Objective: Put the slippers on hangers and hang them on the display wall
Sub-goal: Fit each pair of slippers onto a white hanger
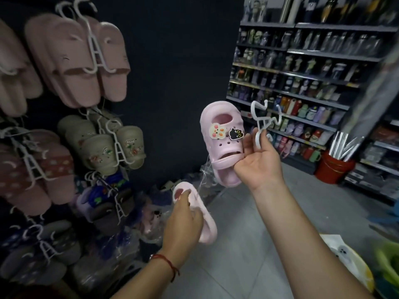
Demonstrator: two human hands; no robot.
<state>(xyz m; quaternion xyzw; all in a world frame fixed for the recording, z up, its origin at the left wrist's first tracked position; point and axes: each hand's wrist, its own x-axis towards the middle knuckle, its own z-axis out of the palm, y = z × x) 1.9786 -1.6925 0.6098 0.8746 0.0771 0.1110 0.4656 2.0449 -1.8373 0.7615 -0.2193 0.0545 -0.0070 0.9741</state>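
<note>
Two pale pink clog slippers in hand, not yet on a hanger. Right hand (257,160) grips one pink clog (220,143) upright, toe up, held up at centre against the dark display wall (172,72). The clog has a strap opening near the toe, small vent holes and two charms: one cream with orange dots, one black. The same hand pinches a white plastic hanger (260,121) between thumb and fingers, just right of the clog, hook up. Left hand (183,223), lower and nearer, fingers curled round the second pink clog (201,212); its top faces away and the hand covers most of it. A thin clear thread runs between the two clogs.

Left on the wall: several hung pairs on white hangers – pink slides, beige clogs, darker pairs lower down, blurred and cut off at the frame edge. Far right: shelves of bottles (302,83), one red bucket (332,167).
</note>
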